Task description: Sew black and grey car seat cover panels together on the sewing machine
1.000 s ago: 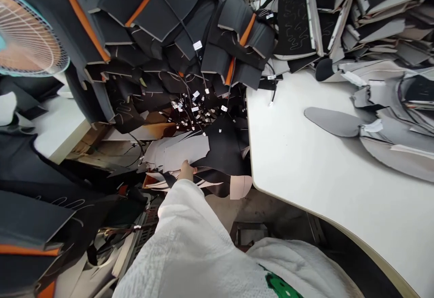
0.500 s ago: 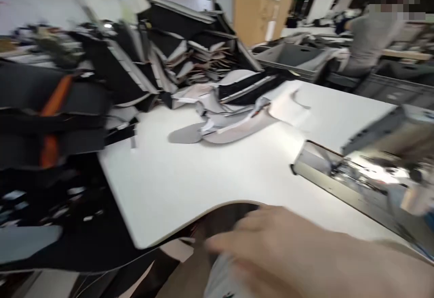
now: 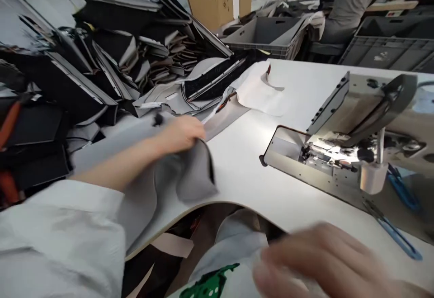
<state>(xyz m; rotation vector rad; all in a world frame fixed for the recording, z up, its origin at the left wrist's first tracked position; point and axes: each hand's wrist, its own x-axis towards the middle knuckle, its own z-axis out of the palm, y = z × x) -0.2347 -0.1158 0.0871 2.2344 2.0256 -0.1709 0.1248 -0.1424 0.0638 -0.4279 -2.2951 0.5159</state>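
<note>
My left hand [image 3: 185,133] is closed on the edge of a grey fabric piece [image 3: 196,178], which has a dark curved edge and lies on the left part of the white tabletop. My right hand [image 3: 315,262] is blurred at the bottom right, in front of the table edge. Its fingers are loosely bent, and I see nothing in them. To the right stands a sewing machine [image 3: 366,108] with its lamp lit over the needle area. Blue thread snips [image 3: 395,234] lie on its bed, near my right hand, and a second blue-handled tool [image 3: 403,187] lies behind them.
Beyond my left hand lie light fabric pieces [image 3: 261,90] and a black strip piece [image 3: 217,78]. Stacks of black and grey panels [image 3: 142,54] rise at the back left. Grey crates [image 3: 264,31] stand behind the table, near a seated person [image 3: 351,8] in grey.
My left hand has come into view, gripping the grey fabric piece on the table. My right hand has moved right and down. The view has turned a little to the right.
</note>
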